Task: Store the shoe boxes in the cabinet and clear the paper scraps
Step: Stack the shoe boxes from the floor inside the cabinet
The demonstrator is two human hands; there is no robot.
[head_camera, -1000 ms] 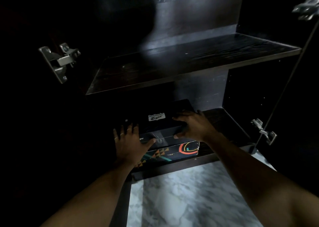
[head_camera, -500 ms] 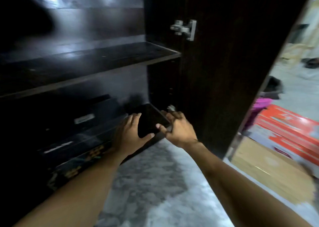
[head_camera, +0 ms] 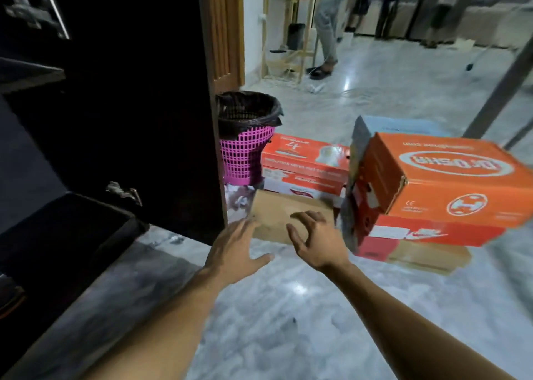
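**Tech A:** Report the largest surfaces first.

**Tech B:** The floor (head_camera: 288, 307) is polished marble, grey-white and veined, with a glossy sheen. The cabinet (head_camera: 129, 120) stands at the left. It is made of dark, flat panels, and its interior is open and in shadow.

**Tech A:** Where are the shoe boxes?

**Tech B:** All of them are on the floor outside the cabinet.
- On the right is a stack. An orange box (head_camera: 450, 183) of matte card with a printed oval logo lies skewed on a red box (head_camera: 432, 234), and that rests on a plain brown box (head_camera: 427, 257).
- A pale blue box (head_camera: 403, 127) sits behind the stack.
- Two orange-and-white boxes (head_camera: 305, 160) are stacked in the centre, beside the basket.
- A flat brown cardboard box (head_camera: 282, 215) lies in front of those two.

**Tech A:** And the basket?

**Tech B:** The basket (head_camera: 245, 154) is pink plastic lattice, round and tapered, with a crinkled black liner. It stands just beside the cabinet door edge.

**Tech A:** What is the state of the hands?

**Tech B:** Both hold nothing.
- The left hand (head_camera: 233, 249) is extended near the left end of the flat brown cardboard box. Its fingers (head_camera: 245, 226) are straight and close together, with the thumb spread out.
- The right hand (head_camera: 317, 241) is over the same box. Its fingers (head_camera: 310, 216) are spread and bent into a claw.
- I cannot tell whether either hand touches the box.

**Tech A:** What are the smallest items?

**Tech B:** A bright metal hinge (head_camera: 124, 192) is fixed on the cabinet's inner wall. Pale flecks (head_camera: 173, 238) lie on the floor near the cabinet base, but they are too blurred to identify.
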